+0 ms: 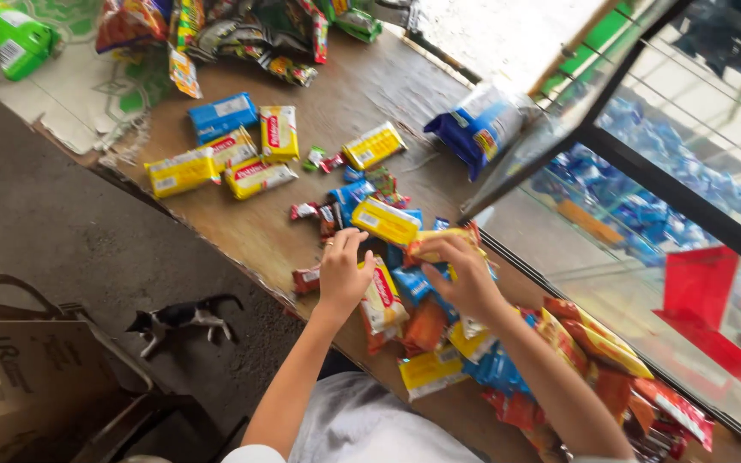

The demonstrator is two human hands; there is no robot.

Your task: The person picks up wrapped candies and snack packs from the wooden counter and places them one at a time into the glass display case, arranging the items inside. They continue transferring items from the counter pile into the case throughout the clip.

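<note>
yellow snack packets (385, 221) and blue packet (222, 116) strewn on counter (250, 231).

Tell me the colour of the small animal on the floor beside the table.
The cat is black and white, seen in the head view.

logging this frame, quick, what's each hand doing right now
Left hand: open, fingers spread, resting on a yellow snack packet.
Right hand: closed on a yellow and orange packet.
</note>
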